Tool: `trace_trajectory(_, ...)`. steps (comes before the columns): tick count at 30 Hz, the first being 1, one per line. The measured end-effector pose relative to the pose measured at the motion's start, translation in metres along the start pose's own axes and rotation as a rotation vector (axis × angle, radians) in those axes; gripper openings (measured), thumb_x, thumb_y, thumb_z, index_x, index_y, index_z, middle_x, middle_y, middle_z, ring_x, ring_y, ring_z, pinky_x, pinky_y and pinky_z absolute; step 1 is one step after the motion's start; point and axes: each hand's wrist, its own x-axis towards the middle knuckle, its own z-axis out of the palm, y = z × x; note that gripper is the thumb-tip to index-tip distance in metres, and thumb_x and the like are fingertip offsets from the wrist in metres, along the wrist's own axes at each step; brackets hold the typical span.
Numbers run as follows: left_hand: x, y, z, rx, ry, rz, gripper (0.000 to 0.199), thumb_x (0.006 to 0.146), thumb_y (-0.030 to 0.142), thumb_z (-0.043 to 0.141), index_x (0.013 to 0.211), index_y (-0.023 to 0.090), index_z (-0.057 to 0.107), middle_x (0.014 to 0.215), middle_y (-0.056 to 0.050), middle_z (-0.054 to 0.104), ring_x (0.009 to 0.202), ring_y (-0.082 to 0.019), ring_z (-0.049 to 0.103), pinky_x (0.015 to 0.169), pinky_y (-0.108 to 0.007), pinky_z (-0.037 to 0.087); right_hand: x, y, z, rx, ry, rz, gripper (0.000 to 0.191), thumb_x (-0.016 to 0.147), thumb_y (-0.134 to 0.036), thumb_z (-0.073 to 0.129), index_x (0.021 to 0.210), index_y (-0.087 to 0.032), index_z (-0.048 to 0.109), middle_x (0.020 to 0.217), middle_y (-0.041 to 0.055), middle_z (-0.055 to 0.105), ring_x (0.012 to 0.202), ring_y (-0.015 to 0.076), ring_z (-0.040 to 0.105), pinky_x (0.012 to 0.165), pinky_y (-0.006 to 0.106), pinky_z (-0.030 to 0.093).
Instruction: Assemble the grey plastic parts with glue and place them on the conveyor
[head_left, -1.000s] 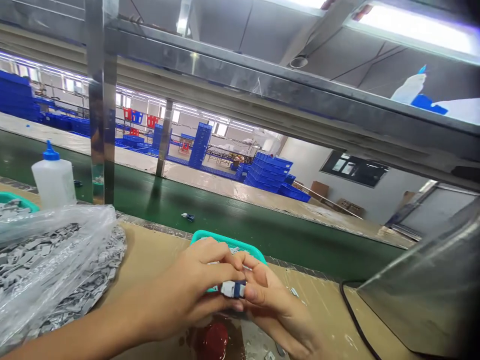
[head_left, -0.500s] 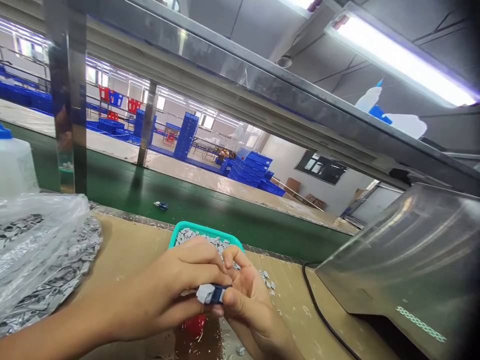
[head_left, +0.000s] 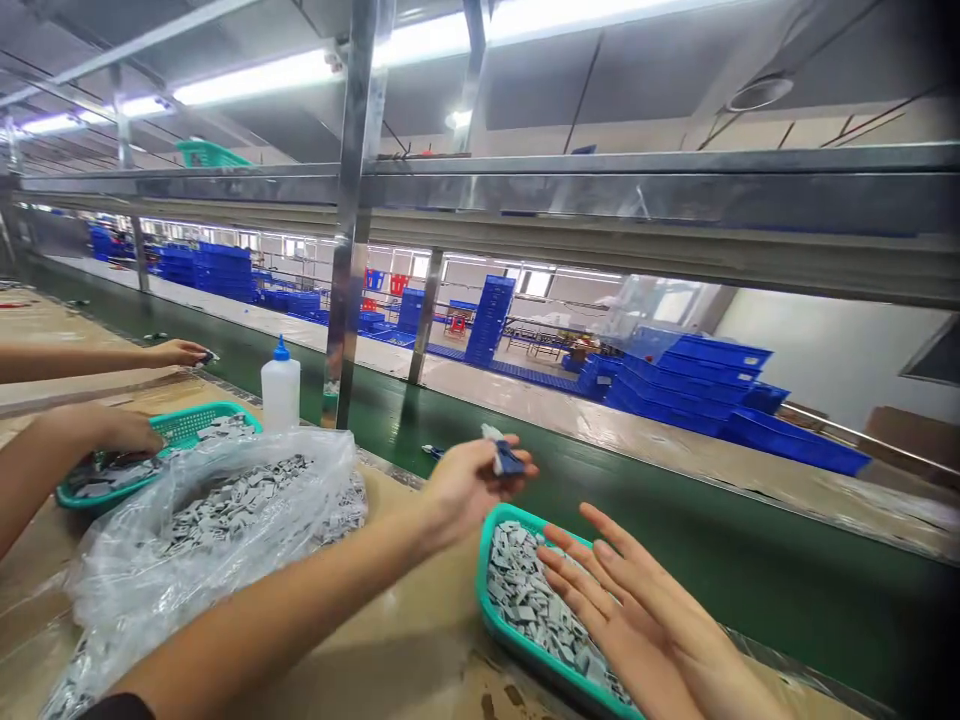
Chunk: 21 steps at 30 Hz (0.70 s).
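My left hand is raised beside the green belt, its fingers round a dark blue and light grey part. Palm turned up and fingers spread, my right hand holds nothing; it hovers over the right side of a teal basket. Small grey pieces fill that basket. Left of my left forearm, a clear plastic bag lies open with many grey pieces inside.
A green belt runs behind the table, with another blue part on it. A white bottle stands by a metal post. At left, another person's hands work near a second teal basket.
The view has swung left and levelled. My hands have parted: my left hand has moved toward the belt with the blue and grey part, and my right hand has let go and opened.
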Motion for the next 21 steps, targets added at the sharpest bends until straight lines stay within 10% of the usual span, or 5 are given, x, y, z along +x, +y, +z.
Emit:
trace_trajectory(5,0.063,-0.005,-0.064,0.414,0.228,-0.015,0.035,0.088,0.036,0.034,0.107,0.011,0.05,0.1,-0.006,0.056,0.088,-0.018,0.056,0.075,-0.034,0.047,-0.009,-0.017,-0.046,-0.274,0.065,-0.093,0.032,0.064,-0.031,0.068,0.092,-0.021,0.057,0.076,0.0033,0.065,0.074,0.0174,0.062,0.068,0.028,0.053)
trace_trajectory(11,0.102,-0.036,-0.129,0.989,0.292,-0.171,0.029,0.082,0.027,0.05,0.107,0.013,0.051,0.113,-0.009,0.051,0.101,-0.021,0.05,0.085,-0.043,0.042,0.002,-0.019,-0.088,-1.341,0.02,-0.371,0.015,0.069,-0.022,0.053,0.078,-0.019,0.065,0.076,0.0066,0.066,0.069,0.022,0.06,0.066,0.037,0.048)
trace_trajectory(21,0.117,-0.073,-0.125,1.219,0.1,-0.204,0.027,0.081,0.026,0.051,0.105,0.013,0.053,0.114,-0.009,0.051,0.106,-0.022,0.047,0.09,-0.046,0.037,0.002,0.019,-0.084,-1.522,-0.096,-0.579,0.034,0.063,-0.006,0.044,0.082,-0.023,0.066,0.08,0.0031,0.067,0.077,0.0232,0.062,0.071,0.035,0.048)
